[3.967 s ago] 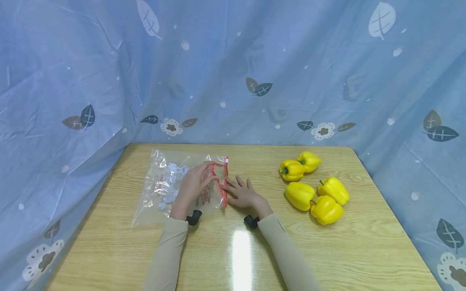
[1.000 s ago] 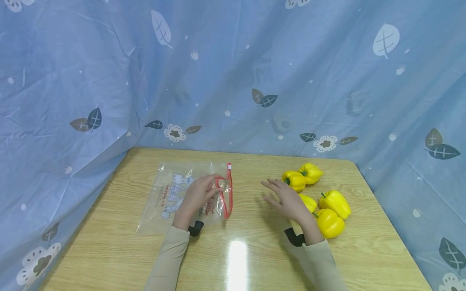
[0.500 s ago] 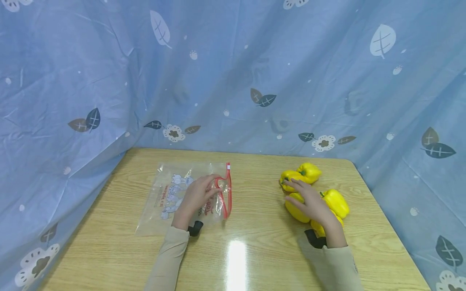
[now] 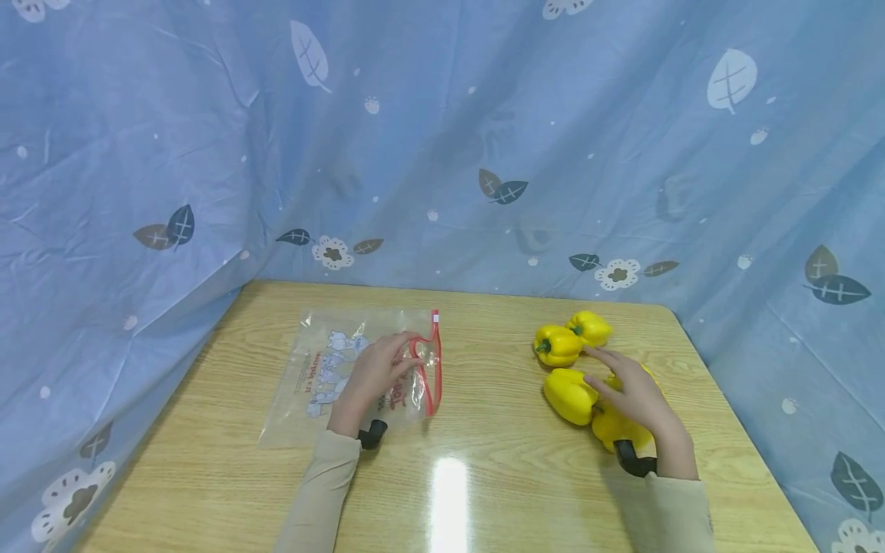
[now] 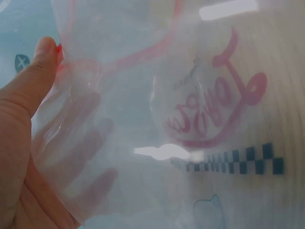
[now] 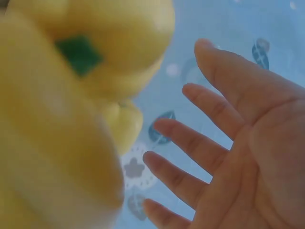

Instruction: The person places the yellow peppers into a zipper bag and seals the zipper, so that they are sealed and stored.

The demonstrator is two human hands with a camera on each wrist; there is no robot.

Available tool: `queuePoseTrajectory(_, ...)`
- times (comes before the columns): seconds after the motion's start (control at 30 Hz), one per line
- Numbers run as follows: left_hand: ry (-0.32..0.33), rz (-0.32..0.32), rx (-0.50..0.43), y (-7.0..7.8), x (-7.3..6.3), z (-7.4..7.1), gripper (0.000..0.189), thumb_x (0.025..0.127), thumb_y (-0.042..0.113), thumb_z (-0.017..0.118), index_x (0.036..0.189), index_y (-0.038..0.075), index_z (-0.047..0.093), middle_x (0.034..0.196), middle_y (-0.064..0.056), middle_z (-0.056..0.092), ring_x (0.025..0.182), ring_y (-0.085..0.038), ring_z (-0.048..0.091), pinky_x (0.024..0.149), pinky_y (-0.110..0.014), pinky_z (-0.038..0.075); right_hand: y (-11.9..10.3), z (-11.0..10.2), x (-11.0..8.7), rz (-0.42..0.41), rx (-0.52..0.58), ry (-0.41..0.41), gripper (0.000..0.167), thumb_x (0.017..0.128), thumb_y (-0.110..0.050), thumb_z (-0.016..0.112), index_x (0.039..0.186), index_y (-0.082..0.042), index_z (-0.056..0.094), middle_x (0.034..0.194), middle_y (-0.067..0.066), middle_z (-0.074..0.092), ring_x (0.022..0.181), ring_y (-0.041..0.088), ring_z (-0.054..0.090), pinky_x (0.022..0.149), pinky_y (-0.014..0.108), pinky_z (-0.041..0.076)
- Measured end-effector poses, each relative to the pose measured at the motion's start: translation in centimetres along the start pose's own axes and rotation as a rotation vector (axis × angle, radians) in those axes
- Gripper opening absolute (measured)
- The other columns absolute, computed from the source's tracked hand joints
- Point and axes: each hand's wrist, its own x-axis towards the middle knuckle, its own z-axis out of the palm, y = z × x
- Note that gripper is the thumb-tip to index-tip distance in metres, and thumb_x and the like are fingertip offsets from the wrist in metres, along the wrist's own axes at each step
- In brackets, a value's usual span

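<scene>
My left hand (image 4: 376, 370) holds the mouth of a clear zip bag (image 4: 293, 399) that lies on the table with its red zip edge to the right. In the left wrist view the thumb (image 5: 42, 71) is on the near side of the plastic, and the other fingers show blurred through it. My right hand (image 4: 632, 390) hovers over the yellow bell peppers, fingers spread and nothing in the palm. It partly hides the right-hand pepper and overlaps the front pepper (image 4: 611, 430). Another pepper (image 4: 568, 395) lies just left of the hand. Large in the right wrist view is a green-stemmed pepper (image 6: 124, 43).
Two more yellow peppers, one in front (image 4: 557, 346) and one behind (image 4: 590, 328), lie touching toward the back right. The wooden table (image 4: 484, 476) ends at a blue patterned curtain (image 4: 415, 153) behind and at both sides.
My right hand has left the bag's zip edge and moved right, over the peppers. My left hand has stayed at the bag's mouth. The camera view has shifted slightly.
</scene>
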Motion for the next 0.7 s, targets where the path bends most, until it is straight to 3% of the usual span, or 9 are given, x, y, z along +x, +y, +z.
queuePoseTrajectory(0.23, 0.007, -0.011, -0.004, -0.1, 0.0, 0.1, 0.042, 0.083, 0.034, 0.068, 0.122, 0.023, 0.058, 0.105, 0.003, 0.066, 0.084, -0.015, 0.06, 0.077, -0.036, 0.049, 2.0, -1.1, -0.8, 0.041, 0.047, -0.004, 0.055, 0.092, -0.03, 0.057, 0.138, -0.003, 0.04, 0.14, 0.026, 0.037, 0.127, 0.049, 0.03, 0.096, 0.067, 0.027)
queuePoseTrajectory(0.7, -0.013, -0.013, -0.023, 0.4, -0.1, -0.1, 0.041, 0.083, 0.032, 0.069, 0.122, 0.023, 0.058, 0.101, 0.003, 0.066, 0.075, -0.017, 0.058, 0.068, -0.033, 0.048, 4.6, -2.2, -2.2, 0.132, 0.1, -0.052, 0.067, 0.092, -0.035, 0.057, 0.143, 0.0, 0.03, 0.142, 0.033, 0.028, 0.127, 0.056, 0.021, 0.095, 0.071, 0.021)
